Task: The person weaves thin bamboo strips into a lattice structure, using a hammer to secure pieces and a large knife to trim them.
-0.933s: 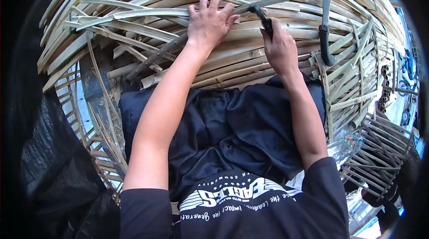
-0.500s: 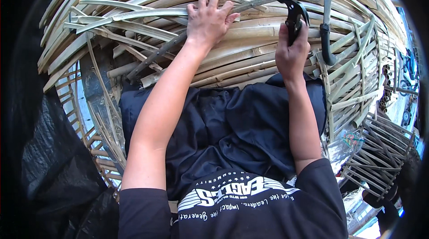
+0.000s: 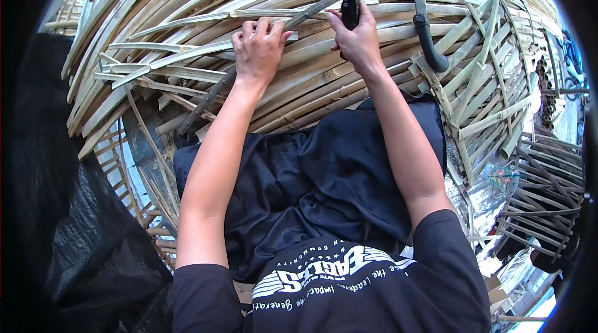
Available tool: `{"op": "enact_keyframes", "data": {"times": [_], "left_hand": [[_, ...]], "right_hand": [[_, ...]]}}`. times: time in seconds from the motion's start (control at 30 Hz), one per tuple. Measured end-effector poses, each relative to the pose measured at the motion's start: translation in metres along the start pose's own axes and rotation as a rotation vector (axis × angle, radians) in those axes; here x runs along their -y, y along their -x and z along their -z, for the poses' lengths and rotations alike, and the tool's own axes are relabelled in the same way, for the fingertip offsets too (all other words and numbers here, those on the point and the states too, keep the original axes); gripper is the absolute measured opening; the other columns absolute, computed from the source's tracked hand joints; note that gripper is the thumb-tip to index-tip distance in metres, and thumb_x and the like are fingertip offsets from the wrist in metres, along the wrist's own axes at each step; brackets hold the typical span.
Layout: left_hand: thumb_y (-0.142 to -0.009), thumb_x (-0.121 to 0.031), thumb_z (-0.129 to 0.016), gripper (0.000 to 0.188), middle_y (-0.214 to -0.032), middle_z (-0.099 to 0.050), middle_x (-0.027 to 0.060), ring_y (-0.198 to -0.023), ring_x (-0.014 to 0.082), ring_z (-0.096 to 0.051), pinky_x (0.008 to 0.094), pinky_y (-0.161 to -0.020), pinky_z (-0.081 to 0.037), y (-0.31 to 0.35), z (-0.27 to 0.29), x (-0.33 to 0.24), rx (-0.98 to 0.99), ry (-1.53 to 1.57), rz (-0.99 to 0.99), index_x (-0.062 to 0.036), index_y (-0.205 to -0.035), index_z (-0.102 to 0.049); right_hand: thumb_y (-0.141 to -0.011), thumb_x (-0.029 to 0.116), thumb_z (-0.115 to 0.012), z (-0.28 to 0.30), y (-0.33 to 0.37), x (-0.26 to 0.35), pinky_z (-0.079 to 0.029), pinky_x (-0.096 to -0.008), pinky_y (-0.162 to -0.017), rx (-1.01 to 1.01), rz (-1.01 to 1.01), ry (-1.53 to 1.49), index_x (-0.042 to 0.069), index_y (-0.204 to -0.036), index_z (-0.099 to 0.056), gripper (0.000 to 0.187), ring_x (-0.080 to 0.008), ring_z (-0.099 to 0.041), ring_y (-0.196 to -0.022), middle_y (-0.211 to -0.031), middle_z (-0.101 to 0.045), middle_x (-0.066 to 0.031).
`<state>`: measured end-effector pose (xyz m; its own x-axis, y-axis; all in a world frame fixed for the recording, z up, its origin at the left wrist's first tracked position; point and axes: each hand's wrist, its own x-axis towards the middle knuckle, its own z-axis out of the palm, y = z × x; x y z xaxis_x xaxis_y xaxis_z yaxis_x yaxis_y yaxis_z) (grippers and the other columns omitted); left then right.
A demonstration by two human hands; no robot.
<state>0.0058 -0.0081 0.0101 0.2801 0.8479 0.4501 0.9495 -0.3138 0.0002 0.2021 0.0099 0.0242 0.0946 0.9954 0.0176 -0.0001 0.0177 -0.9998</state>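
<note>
My left hand (image 3: 256, 56) rests on a split bamboo strip (image 3: 193, 53), fingers bent over it and the thumb by its right end. Under that strip and wrist runs a dark round stick (image 3: 314, 8), slanting from lower left to upper right across the woven bamboo. In my right hand (image 3: 358, 43) a small black claw hammer (image 3: 351, 2) is held by its handle, head up, just above the upper end of the stick. Part of the handle is hidden inside my fist. Long bamboo slats (image 3: 324, 65) curve beneath both hands.
A dark bent bar or tube (image 3: 422, 18) hangs over the slats right of the hammer. Crossed bamboo lattice (image 3: 479, 84) spreads at the right, with a slatted bamboo rack (image 3: 542, 196) beyond. Black plastic sheeting (image 3: 81, 208) covers the left side. Dark cloth (image 3: 330, 171) lies over my lap.
My right hand has swung the hammer leftward, nearer my left hand, and its head now points up. My left fingers are more bent on the strip. The whole view has shifted a little.
</note>
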Motion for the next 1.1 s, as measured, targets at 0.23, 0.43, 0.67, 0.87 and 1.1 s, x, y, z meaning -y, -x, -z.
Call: {"op": "enact_keyframes", "data": {"times": [0.23,0.43,0.67,0.87,1.1], "left_hand": [[-0.091,-0.032,-0.058,0.024,-0.091,-0.064,0.0055,-0.088,0.0260,-0.062,0.0446,-0.086,-0.043,-0.011,0.020,-0.001,-0.090,0.095,0.025,-0.0111,-0.101,-0.062],[-0.094,-0.028,-0.056,0.024,-0.096,-0.067,0.0113,-0.089,0.0325,-0.064,0.0460,-0.084,-0.046,-0.013,0.048,0.005,-0.030,0.212,0.009,-0.0074,-0.104,-0.062],[-0.098,-0.021,-0.053,0.023,-0.089,-0.063,0.0191,-0.084,0.0380,-0.060,0.0422,-0.073,-0.046,0.001,0.117,0.003,-0.079,0.325,0.065,-0.0012,-0.106,-0.061],[-0.101,-0.021,-0.046,0.023,-0.099,-0.067,0.0133,-0.092,0.0247,-0.066,0.0364,-0.079,-0.051,0.027,0.163,0.008,-0.204,0.494,0.235,-0.0035,-0.106,-0.060],[-0.100,-0.027,-0.047,0.030,-0.096,-0.065,0.0134,-0.092,0.0245,-0.066,0.0350,-0.080,-0.051,0.059,0.176,0.022,-0.335,0.553,0.312,0.0000,-0.107,-0.057]], "right_hand": [[-0.087,0.010,-0.070,0.012,0.000,0.017,-0.049,-0.0249,-0.042,0.066,-0.060,-0.416,0.008,-0.096,-0.045,0.026,-0.0045,-0.048,-0.046,-0.070,-0.055,0.0005],[-0.089,0.004,-0.064,0.012,0.014,0.035,-0.049,-0.0232,-0.044,0.145,-0.010,-0.547,0.005,-0.101,-0.045,0.022,-0.0043,-0.048,-0.048,-0.101,-0.068,-0.0131],[-0.088,0.006,-0.066,0.013,0.050,0.103,-0.051,-0.0210,-0.045,0.352,0.084,-0.599,0.004,-0.109,-0.047,0.029,-0.0055,-0.060,-0.061,-0.103,-0.069,-0.0125],[-0.087,0.004,-0.067,-0.014,0.100,0.155,-0.049,-0.0195,-0.046,0.574,0.067,-0.688,0.005,-0.137,-0.036,0.060,-0.0056,-0.062,-0.066,-0.122,-0.061,-0.0100],[-0.088,0.007,-0.067,-0.040,0.124,0.173,-0.053,-0.0209,-0.061,0.668,0.098,-0.675,0.003,-0.131,-0.042,0.050,-0.0097,-0.063,-0.092,-0.118,-0.063,-0.0079]]}}
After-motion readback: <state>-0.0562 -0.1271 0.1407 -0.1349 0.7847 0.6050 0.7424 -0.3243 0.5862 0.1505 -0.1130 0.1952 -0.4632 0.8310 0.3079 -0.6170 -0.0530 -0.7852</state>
